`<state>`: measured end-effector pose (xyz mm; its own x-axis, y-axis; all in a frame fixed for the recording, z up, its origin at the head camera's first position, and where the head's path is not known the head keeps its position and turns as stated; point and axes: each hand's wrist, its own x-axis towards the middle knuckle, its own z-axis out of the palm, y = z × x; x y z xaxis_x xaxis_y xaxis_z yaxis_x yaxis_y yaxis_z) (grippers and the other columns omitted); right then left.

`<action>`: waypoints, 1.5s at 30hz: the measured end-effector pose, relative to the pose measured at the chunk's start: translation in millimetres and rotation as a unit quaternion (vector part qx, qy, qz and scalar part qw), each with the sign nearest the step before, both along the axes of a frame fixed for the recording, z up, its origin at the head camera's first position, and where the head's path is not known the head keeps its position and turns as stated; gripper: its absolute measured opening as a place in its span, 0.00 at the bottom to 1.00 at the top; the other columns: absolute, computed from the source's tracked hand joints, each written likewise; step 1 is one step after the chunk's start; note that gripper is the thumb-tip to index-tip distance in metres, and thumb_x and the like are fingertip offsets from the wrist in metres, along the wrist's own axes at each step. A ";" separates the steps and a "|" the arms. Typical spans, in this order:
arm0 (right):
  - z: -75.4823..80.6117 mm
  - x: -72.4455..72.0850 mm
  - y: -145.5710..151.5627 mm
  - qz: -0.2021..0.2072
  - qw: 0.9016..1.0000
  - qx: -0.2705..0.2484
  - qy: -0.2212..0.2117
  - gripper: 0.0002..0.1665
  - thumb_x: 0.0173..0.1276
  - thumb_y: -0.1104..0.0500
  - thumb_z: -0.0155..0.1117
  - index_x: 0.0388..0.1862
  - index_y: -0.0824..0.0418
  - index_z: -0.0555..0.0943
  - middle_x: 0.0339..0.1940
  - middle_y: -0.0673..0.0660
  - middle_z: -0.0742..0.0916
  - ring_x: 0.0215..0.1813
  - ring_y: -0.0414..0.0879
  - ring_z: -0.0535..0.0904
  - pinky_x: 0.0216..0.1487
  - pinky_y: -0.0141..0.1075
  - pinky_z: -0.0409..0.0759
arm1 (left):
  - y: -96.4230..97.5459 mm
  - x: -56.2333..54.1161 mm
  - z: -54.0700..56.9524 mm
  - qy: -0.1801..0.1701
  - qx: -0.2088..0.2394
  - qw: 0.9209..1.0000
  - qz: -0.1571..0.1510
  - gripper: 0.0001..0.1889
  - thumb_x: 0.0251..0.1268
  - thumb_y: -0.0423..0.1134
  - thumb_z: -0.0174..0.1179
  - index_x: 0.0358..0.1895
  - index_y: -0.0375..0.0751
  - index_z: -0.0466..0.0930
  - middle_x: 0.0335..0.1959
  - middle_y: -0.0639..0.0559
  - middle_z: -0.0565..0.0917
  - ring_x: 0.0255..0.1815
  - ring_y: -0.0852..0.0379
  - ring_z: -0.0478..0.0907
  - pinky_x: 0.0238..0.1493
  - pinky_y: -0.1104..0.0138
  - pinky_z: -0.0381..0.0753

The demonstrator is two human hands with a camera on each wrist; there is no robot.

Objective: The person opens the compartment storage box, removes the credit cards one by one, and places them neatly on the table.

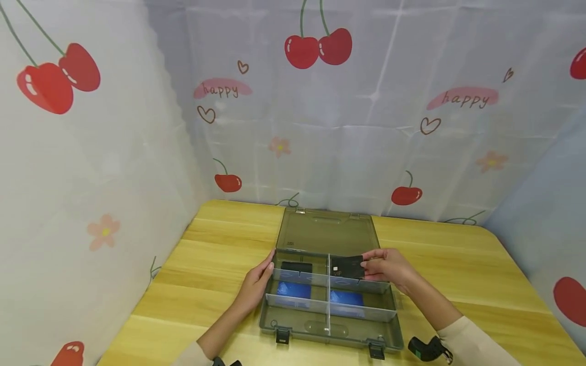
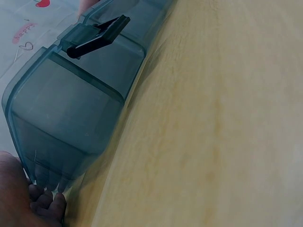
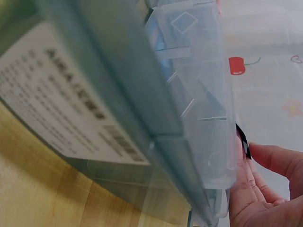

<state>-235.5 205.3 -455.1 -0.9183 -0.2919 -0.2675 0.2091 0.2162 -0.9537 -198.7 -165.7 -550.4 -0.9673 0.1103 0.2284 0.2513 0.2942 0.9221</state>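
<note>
On the table, a grey translucent divided organizer box [image 1: 339,342] lies with its lid folded back. My right hand [image 1: 391,268] pinches a black card [image 1: 346,266] marked "VIP" by its right edge, over the back right compartment. In the right wrist view, thumb and fingers hold that card [image 3: 243,142] edge-on beside the box wall. My left hand [image 1: 252,288] grips the box's left side near the back corner, thumb at the rim. Another black card [image 1: 297,267] lies in the back left compartment. Blue cards [image 1: 293,290] sit in both middle compartments.
The raised lid [image 1: 327,233] spreads toward the cherry-print curtain [image 1: 320,152] behind. Two black latches [image 1: 282,335] jut from the box's front edge. A black strapped device [image 1: 428,348] is at my right sleeve. Wood-grain table [image 1: 476,284] surrounds the box.
</note>
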 end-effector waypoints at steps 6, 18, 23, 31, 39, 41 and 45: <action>1.7 3.2 4.7 -0.010 1.000 -0.003 0.016 0.24 0.73 0.66 0.62 0.62 0.80 0.73 0.36 0.57 0.89 0.33 0.46 0.86 0.41 0.40 0.90 | 1.7 -0.9 0.7 -0.012 -0.004 1.000 -0.003 0.25 0.84 0.44 0.46 0.78 0.44 0.62 0.77 0.55 0.63 0.78 0.49 0.59 0.77 0.55 0.59; 10.5 10.4 14.7 -0.038 0.999 -0.008 0.028 0.26 0.76 0.63 0.61 0.66 0.79 0.70 0.43 0.60 0.85 0.38 0.49 0.88 0.43 0.39 0.89 | 3.8 1.1 0.4 0.012 0.008 1.000 0.009 0.25 0.84 0.41 0.47 0.77 0.38 0.64 0.77 0.46 0.65 0.77 0.43 0.60 0.75 0.50 0.59; 10.9 14.4 18.8 -0.058 0.998 -0.012 0.035 0.28 0.76 0.62 0.61 0.68 0.77 0.70 0.44 0.59 0.85 0.39 0.50 0.87 0.44 0.40 0.89 | 8.9 5.1 11.5 -0.001 0.019 1.000 0.015 0.24 0.83 0.35 0.46 0.75 0.31 0.63 0.77 0.40 0.64 0.77 0.40 0.59 0.76 0.49 0.57; 11.5 20.4 26.7 -0.077 0.996 -0.022 0.046 0.29 0.77 0.62 0.60 0.70 0.77 0.68 0.43 0.55 0.87 0.41 0.50 0.87 0.47 0.42 0.89 | 5.3 4.3 6.6 0.001 0.024 1.000 0.007 0.24 0.83 0.39 0.47 0.76 0.37 0.64 0.77 0.45 0.65 0.77 0.43 0.60 0.75 0.50 0.60; 13.2 17.8 31.5 -0.090 0.993 -0.056 0.055 0.30 0.76 0.65 0.61 0.70 0.80 0.66 0.40 0.54 0.88 0.38 0.45 0.86 0.46 0.41 0.89 | 7.5 11.5 21.5 -0.007 0.039 0.999 -0.001 0.24 0.83 0.37 0.47 0.76 0.33 0.63 0.77 0.41 0.63 0.77 0.41 0.59 0.75 0.50 0.59; 13.3 17.4 32.8 -0.093 0.992 -0.056 0.058 0.31 0.76 0.64 0.62 0.70 0.80 0.65 0.40 0.53 0.88 0.39 0.44 0.87 0.46 0.41 0.89 | 9.8 15.9 31.8 -0.012 0.037 0.999 -0.002 0.24 0.83 0.35 0.46 0.75 0.29 0.62 0.77 0.38 0.63 0.77 0.39 0.58 0.75 0.49 0.59; 14.0 16.3 36.9 -0.097 0.991 -0.052 0.074 0.33 0.76 0.65 0.62 0.72 0.80 0.64 0.39 0.49 0.88 0.40 0.42 0.86 0.47 0.40 0.89 | 9.2 15.8 33.2 -0.011 0.029 0.999 -0.008 0.24 0.83 0.35 0.46 0.75 0.28 0.61 0.77 0.37 0.62 0.77 0.40 0.58 0.75 0.50 0.60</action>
